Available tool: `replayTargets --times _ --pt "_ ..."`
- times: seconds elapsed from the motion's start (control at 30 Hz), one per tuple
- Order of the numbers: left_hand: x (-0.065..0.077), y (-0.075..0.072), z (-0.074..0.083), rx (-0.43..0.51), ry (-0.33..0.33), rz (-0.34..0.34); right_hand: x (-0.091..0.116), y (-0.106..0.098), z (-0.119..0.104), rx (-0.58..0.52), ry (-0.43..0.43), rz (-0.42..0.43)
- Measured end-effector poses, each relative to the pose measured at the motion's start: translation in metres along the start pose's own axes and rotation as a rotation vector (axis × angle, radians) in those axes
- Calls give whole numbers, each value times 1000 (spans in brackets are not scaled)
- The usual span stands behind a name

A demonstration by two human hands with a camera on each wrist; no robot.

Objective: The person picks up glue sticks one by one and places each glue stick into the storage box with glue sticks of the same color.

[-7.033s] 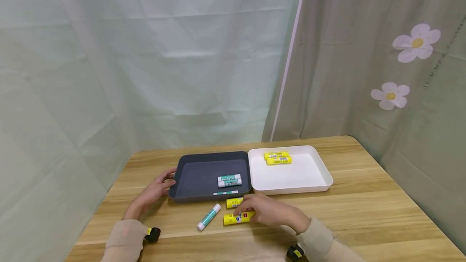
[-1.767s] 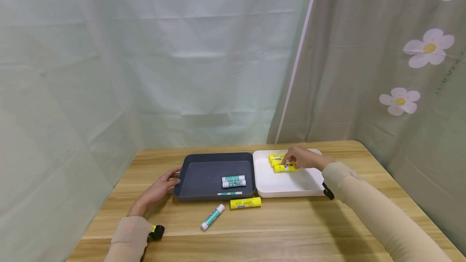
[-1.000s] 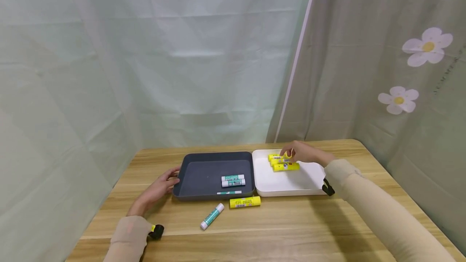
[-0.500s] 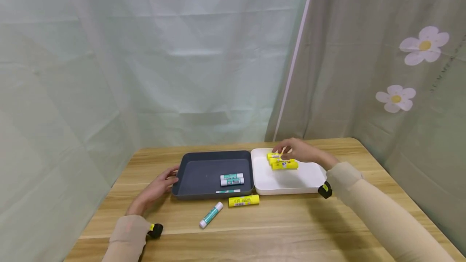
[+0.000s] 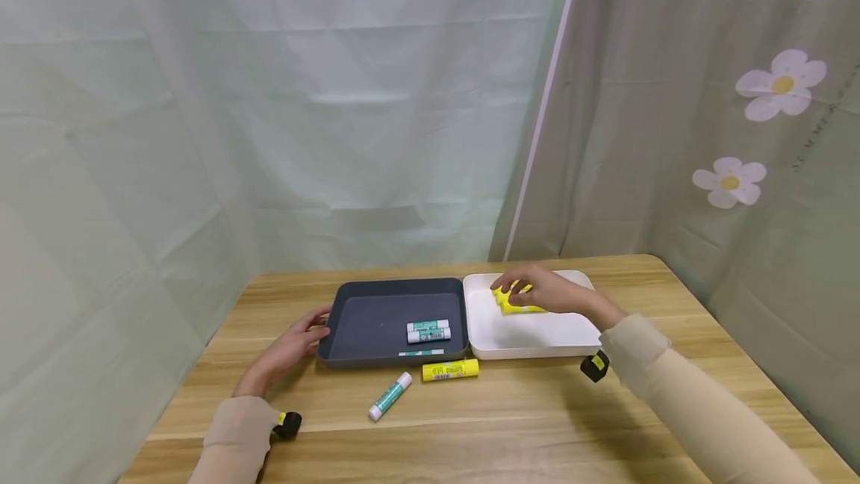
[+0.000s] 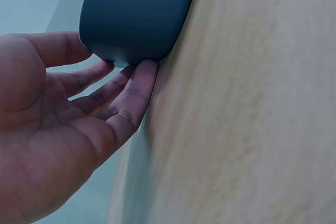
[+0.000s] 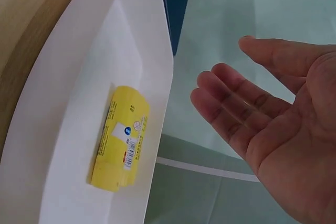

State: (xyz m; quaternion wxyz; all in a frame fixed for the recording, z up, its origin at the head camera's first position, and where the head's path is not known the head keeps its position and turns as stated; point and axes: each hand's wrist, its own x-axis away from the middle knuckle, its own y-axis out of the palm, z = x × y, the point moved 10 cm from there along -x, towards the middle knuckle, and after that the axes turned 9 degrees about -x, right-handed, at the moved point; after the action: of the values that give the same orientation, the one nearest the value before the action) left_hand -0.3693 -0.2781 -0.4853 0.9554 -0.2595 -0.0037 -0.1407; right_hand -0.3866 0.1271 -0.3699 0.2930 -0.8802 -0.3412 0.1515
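My right hand [image 5: 547,292] hovers over the white tray [image 5: 551,334] with loose, parted fingers that hold nothing. Below it lie three yellow glue sticks [image 5: 522,309], partly covered by the hand in the head view; the right wrist view shows a yellow glue stick [image 7: 122,137] flat in the tray. My left hand [image 5: 289,343] rests its fingers against the left side of the dark grey tray [image 5: 366,320]. In the left wrist view those fingertips [image 6: 144,69] touch the tray's rounded corner. White-and-green glue sticks [image 5: 428,335] lie in the dark tray's right part.
The two trays stand side by side on a wooden table [image 5: 437,447]. In front of them lie a yellow glue stick [image 5: 450,370] and a slanted white-and-green glue stick [image 5: 390,396]. Curtains [image 5: 376,133] hang behind the table.
Over the seven seconds, a yellow glue stick went from the table into the white tray beside two others. My right hand has since let go and risen leftward. My left hand stays at the dark tray.
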Motion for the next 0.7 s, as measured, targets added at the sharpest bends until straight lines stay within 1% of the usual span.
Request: replayTargets --times 0.27,0.37,0.43,0.7 --pt "-1 0 1 -4 -3 -7 4 7 -3 -55 -35 9" --pt "-1 0 0 8 -7 -4 6 10 -5 -58 -44 12" --pt "-1 1 0 1 2 -12 7 13 -6 -58 -48 13" --pt "-1 1 -2 8 6 -16 12 26 -10 -77 -22 25"
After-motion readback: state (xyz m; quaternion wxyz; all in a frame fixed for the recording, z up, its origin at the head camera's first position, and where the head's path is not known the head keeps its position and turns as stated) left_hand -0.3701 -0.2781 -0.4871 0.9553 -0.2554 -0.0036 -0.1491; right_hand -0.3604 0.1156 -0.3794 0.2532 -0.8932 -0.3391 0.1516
